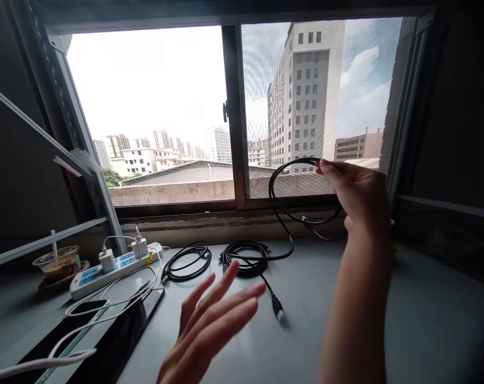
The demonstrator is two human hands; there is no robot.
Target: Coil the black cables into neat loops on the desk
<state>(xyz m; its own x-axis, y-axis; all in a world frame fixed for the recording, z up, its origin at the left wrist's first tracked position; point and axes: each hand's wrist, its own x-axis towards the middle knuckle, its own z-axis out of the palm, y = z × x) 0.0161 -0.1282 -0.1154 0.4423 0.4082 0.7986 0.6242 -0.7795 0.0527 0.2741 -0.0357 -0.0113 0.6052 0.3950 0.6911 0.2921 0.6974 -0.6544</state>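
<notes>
My right hand (357, 189) is raised in front of the window, its fingers pinched round a black cable (274, 184). From that grip the cable hangs in a loose loop and runs down to the tabletop. A coiled black cable (248, 269) lies below, partly hidden by my fingertips. One black cable end with a metal plug (277, 308) points toward me on the table. Low in the middle, my left hand (214, 325) is open, fingers spread, nothing in it. Left of the coil sits another coiled black cable (188, 261).
At the left, a white power strip (120, 269) holds white chargers with white cords (102, 314) trailing over dark flat panels (118, 330). A plastic drink cup (58, 258) stands beyond it. The window sill and metal frame (76, 101) bound the grey table (306, 298).
</notes>
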